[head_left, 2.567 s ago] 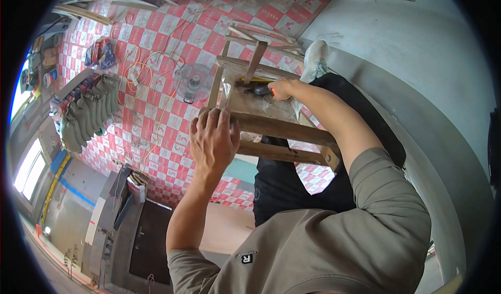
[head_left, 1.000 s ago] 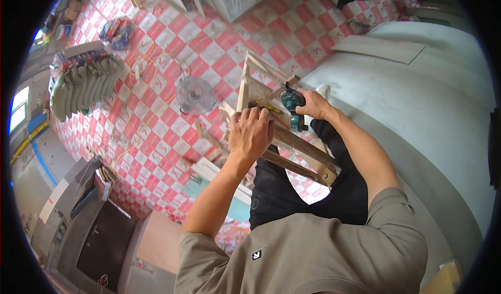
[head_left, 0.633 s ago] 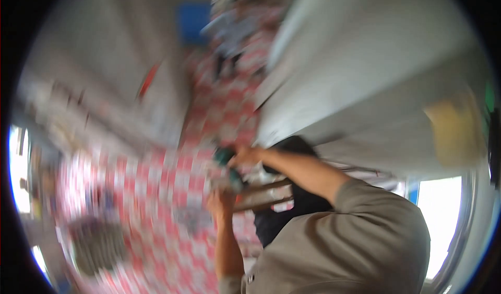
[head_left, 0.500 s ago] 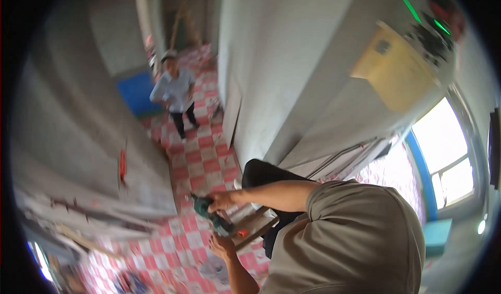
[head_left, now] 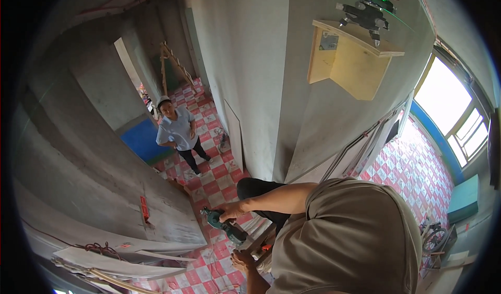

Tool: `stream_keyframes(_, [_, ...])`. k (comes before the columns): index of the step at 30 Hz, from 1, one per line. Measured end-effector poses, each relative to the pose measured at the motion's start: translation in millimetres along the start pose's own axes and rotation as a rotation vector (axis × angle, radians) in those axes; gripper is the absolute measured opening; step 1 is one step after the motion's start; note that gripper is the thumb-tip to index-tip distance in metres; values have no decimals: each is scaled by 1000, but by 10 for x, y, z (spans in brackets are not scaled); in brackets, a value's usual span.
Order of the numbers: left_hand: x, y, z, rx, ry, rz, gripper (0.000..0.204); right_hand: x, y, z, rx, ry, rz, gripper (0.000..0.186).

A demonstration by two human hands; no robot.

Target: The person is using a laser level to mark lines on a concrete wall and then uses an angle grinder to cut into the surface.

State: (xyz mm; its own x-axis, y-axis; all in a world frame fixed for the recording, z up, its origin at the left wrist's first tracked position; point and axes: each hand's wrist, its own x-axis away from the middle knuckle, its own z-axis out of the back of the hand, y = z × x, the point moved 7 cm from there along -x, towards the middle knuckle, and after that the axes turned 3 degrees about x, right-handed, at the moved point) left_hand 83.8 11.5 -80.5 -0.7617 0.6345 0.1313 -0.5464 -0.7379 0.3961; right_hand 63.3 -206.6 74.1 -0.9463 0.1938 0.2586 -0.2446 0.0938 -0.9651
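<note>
In my right hand [head_left: 234, 210] is a dark green cordless drill [head_left: 223, 225], its nose pointing toward the far left. Close to the drill's battery end, my left hand [head_left: 243, 261] has its fingers curled; what they hold, if anything, is hidden. Just right of the drill, beside my dark trouser leg, are wooden boards [head_left: 259, 237] with a small orange-red item [head_left: 266, 247] on them.
A person in a light shirt [head_left: 179, 132] stands on the red-and-white checked floor covering [head_left: 211, 178]. A laser level [head_left: 368, 9] with green light sits on a wooden bracket [head_left: 355, 67] on the wall. Boards and a red cable [head_left: 102, 249] lie lower left.
My view has shifted and steadied, so the laser level and bracket appear further left. The drill is still in my right hand, and my left hand stays near its battery end.
</note>
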Motion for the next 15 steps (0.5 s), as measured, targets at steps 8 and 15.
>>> stream_keyframes(8, [16, 50, 31, 15, 50, -11, 29, -284, -229, 34, 85, -11, 22, 26])
stream_keyframes(15, [77, 49, 120, 86, 168, -19, 24, -767, -245, -214, 185, -140, 36, 30])
